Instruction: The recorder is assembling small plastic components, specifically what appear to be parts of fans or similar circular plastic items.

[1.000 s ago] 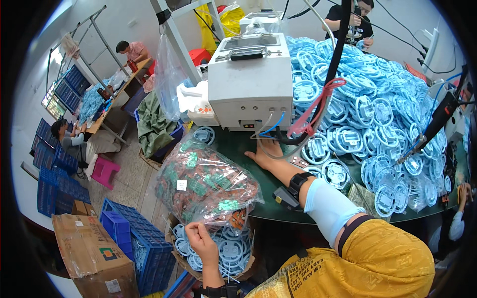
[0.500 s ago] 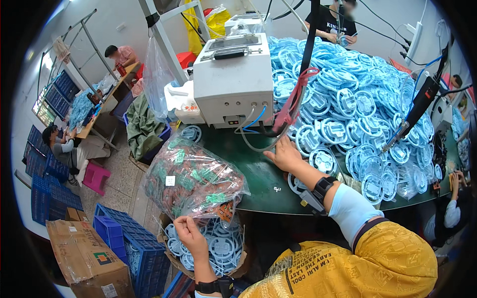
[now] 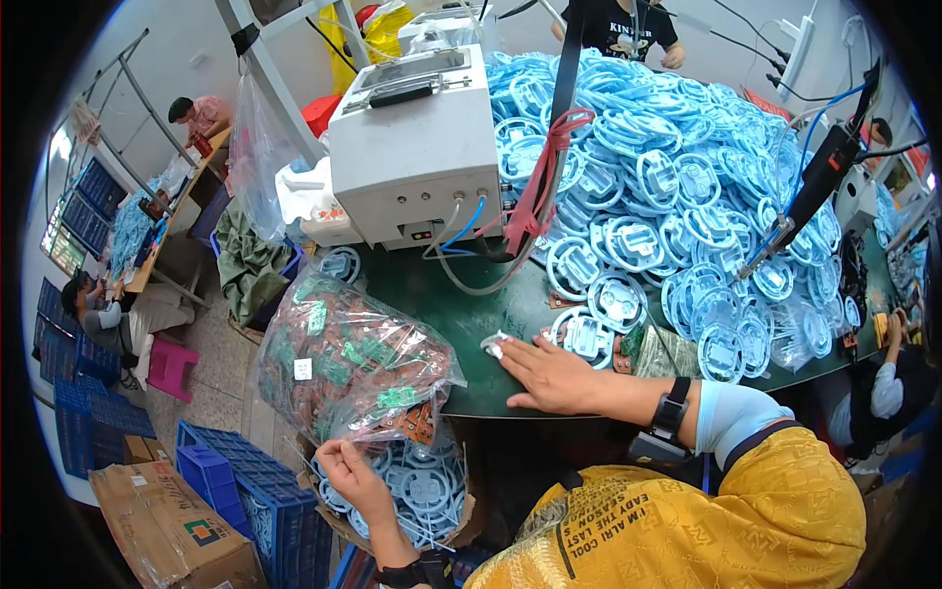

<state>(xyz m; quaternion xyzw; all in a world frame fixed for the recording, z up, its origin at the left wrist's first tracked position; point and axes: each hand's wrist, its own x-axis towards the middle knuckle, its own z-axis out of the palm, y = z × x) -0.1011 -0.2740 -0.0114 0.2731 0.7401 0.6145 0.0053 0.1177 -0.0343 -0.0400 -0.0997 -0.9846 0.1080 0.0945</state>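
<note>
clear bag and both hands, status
Left hand pinches clear bag. Right hand palm-down on green tabletop, touching white scrap. Blue plastic heap just beyond.

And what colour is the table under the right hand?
The table is dark green; the head view shows it best.

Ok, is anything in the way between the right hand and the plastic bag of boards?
Only a small white wad at the tips of the right hand; past it, just green tabletop shows up to the plastic bag.
</note>
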